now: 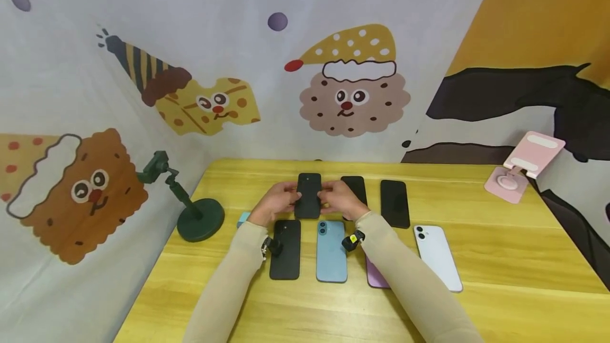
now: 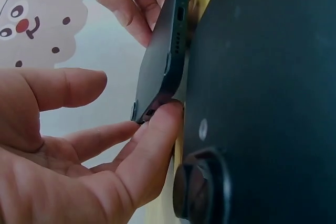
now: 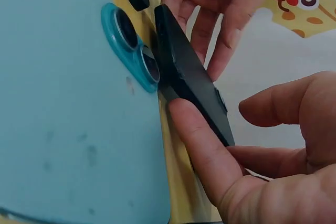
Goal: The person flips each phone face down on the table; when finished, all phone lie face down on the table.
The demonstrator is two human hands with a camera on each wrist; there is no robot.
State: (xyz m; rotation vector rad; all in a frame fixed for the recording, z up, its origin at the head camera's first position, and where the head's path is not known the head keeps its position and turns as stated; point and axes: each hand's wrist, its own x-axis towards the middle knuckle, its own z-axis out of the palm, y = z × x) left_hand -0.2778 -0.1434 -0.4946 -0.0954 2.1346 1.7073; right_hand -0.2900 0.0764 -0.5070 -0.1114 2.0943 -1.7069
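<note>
At the back of the wooden table, both hands hold a black smartphone (image 1: 310, 201), its camera bump at the far end. The left hand (image 1: 276, 202) grips its left edge. On its right edge is the right hand (image 1: 343, 200), with thumb and fingers at the side. In the left wrist view the phone (image 2: 160, 56) looks tilted. Another black phone (image 1: 290, 258) lies below the left hand, and a light-blue phone (image 1: 332, 258) lies beside it. The right hand partly covers a dark phone (image 1: 358, 188); the right forearm hides most of a purple phone (image 1: 376, 275).
To the right lie a black phone (image 1: 394, 202) and a white phone (image 1: 438, 258). A dark green phone stand (image 1: 200, 221) is at the left, a pink one (image 1: 510, 184) at the far right. A small light-blue object (image 1: 243, 219) shows beside the left wrist. Printed cloth hangs behind.
</note>
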